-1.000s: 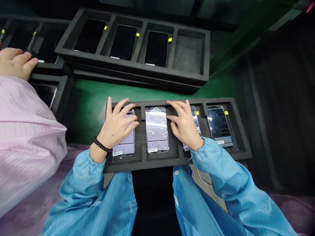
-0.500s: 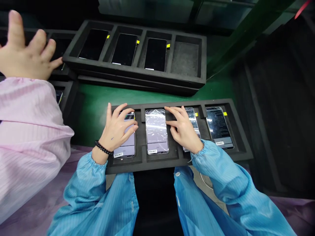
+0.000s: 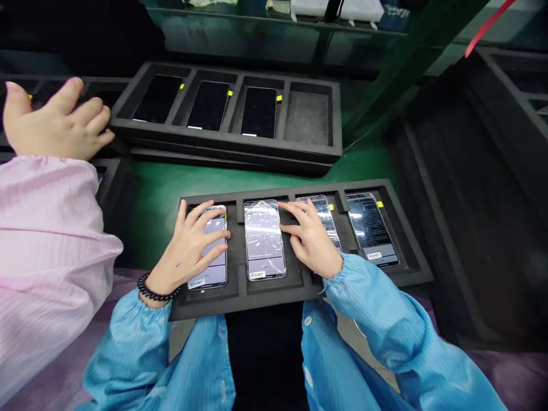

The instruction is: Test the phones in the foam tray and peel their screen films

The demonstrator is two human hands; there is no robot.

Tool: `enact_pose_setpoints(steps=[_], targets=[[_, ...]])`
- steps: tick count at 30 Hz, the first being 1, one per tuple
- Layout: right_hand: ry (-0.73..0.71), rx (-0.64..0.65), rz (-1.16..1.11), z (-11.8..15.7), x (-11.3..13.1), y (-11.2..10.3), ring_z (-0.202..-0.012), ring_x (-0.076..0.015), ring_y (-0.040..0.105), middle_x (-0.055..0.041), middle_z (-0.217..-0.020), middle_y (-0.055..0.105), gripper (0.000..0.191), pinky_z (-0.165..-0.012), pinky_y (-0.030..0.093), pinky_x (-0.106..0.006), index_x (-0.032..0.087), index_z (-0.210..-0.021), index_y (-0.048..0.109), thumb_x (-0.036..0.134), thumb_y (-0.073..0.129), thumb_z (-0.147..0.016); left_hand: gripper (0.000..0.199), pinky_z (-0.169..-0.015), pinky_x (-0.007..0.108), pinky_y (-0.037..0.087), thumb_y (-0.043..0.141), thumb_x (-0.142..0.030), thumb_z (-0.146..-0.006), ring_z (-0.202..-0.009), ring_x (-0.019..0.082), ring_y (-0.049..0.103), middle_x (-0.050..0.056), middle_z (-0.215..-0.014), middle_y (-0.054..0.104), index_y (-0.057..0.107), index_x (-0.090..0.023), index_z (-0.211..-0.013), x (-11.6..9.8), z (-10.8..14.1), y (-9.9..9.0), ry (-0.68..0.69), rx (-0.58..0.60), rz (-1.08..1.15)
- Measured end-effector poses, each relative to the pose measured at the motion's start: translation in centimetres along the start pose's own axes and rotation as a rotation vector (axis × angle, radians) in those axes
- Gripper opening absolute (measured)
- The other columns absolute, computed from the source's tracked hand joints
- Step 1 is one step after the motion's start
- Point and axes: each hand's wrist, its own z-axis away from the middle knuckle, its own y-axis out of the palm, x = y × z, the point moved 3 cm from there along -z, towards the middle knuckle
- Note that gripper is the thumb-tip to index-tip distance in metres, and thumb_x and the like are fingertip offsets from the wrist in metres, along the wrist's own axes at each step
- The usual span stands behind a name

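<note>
Centrally, a flat rectangular phone with a lit, pale lilac screen and glossy clear film [image 3: 265, 240] is held face up by the 2nd compartment from the left of a long black foam tray [image 3: 257, 301]. Its long axis is pointed away from the body, the far end tipped slightly left. By the right hand [image 3: 314, 240] it is approached more closely: 2 fingertips are placed at or just beside its upper right edge, though contact cannot be confirmed. Those fingers are loosely spread and half bent, with nothing gripped. To its left, the left hand [image 3: 186, 245] is spread wide over a lit phone with a white label [image 3: 214, 274], nothing clasped, its fingertips separated from the central phone by a foam divider. Beyond the tray, green tabletop [image 3: 171, 178] is seen.
</note>
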Motion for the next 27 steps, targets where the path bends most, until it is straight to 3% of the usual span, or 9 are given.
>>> enact_pose_setpoints(steps=[4,6,8,12,14,16,19,24,27], targets=[[0.004,0.022,-0.052,0.0,0.1,0.4,-0.136,-0.0296,0.048,-0.0114,-0.147,0.055,0.039,-0.120,0.030,-0.068,0.018,-0.089,0.078,0.000,0.044,-0.079,0.033,-0.125,0.069,0.009,0.042,-0.040,-0.099,-0.145,0.031,0.037,0.006,-0.138,0.056,0.072,-0.028,-0.095,0.0,-0.8,0.1,-0.015,-0.012,0.001],[0.033,-0.031,-0.036,0.1,0.1,0.4,-0.134,-0.0320,0.048,-0.0128,-0.145,0.057,0.027,-0.120,0.030,-0.068,0.017,-0.090,0.078,0.010,0.052,-0.086,0.032,-0.125,0.069,0.010,0.043,-0.043,-0.098,-0.144,0.031,0.038,0.007,-0.138,0.057,0.071,-0.027,-0.096,0.0,-0.7,-0.2,0.003,-0.016,0.023],[0.069,-0.120,-0.004,0.2,0.1,-0.1,-0.132,-0.0334,0.050,-0.0132,-0.143,0.059,0.019,-0.118,0.032,-0.068,0.018,-0.090,0.077,0.021,0.058,-0.091,0.036,-0.125,0.068,0.011,0.041,-0.048,-0.098,-0.145,0.033,0.038,0.008,-0.142,0.054,0.069,-0.026,-0.105,-0.3,0.1,-1.0,-0.004,-0.103,0.056],[0.091,-0.286,0.039,0.6,0.9,-1.6,-0.131,-0.0312,0.051,-0.0134,-0.142,0.058,0.024,-0.115,0.038,-0.063,0.020,-0.113,0.071,0.024,0.055,-0.096,0.052,-0.129,0.062,0.010,0.023,-0.052,-0.101,-0.151,0.034,0.030,0.006,-0.153,0.044,0.057,-0.028,-0.132,-1.1,3.4,-2.4,-0.261,-0.373,0.069],[0.045,-0.276,0.040,0.8,1.8,-1.8,-0.132,-0.0303,0.051,-0.0156,-0.142,0.058,0.030,-0.116,0.039,-0.060,0.017,-0.123,0.065,0.022,0.053,-0.096,0.057,-0.129,0.062,0.008,0.018,-0.056,-0.101,-0.152,0.035,0.025,0.005,-0.156,0.039,0.050,-0.031,-0.141,-1.7,5.1,-2.2,-0.382,-0.434,0.054],[-0.034,-0.205,0.041,1.0,2.7,-1.3,-0.130,-0.0294,0.053,-0.0164,-0.139,0.060,0.027,-0.117,0.039,-0.059,0.016,-0.119,0.066,0.020,0.051,-0.097,0.061,-0.127,0.067,0.006,0.015,-0.059,-0.100,-0.154,0.035,0.021,0.008,-0.158,0.035,0.046,-0.032,-0.146,-2.1,6.1,-1.3,-0.444,-0.410,0.053],[-0.116,-0.084,0.079,1.3,3.5,-0.1,-0.128,-0.0303,0.055,-0.0164,-0.139,0.061,0.023,-0.117,0.039,-0.061,0.016,-0.109,0.069,0.023,0.050,-0.098,0.063,-0.123,0.074,0.001,0.014,-0.060,-0.100,-0.156,0.038,0.012,0.011,-0.162,0.028,0.049,-0.032,-0.144,-2.4,6.6,0.2,-0.475,-0.254,0.066],[-0.108,-0.010,0.164,1.2,3.6,0.8,-0.135,-0.0323,0.051,-0.0191,-0.151,0.050,0.039,-0.119,0.031,-0.067,0.016,-0.136,0.057,0.031,0.048,-0.101,0.054,-0.120,0.078,-0.002,0.023,-0.052,-0.102,-0.157,0.040,0.008,0.009,-0.166,0.023,0.048,-0.034,-0.146,-2.6,6.3,0.4,-0.460,-0.193,0.029],[-0.124,0.056,0.200,1.2,3.6,1.0,-0.137,-0.0331,0.049,-0.0193,-0.153,0.047,0.039,-0.120,0.028,-0.068,0.017,-0.133,0.059,0.038,0.047,-0.102,0.046,-0.119,0.079,-0.003,0.030,-0.044,-0.103,-0.157,0.040,0.008,0.006,-0.166,0.024,0.052,-0.037,-0.143,-2.7,6.3,0.4,-0.454,-0.154,0.020]])
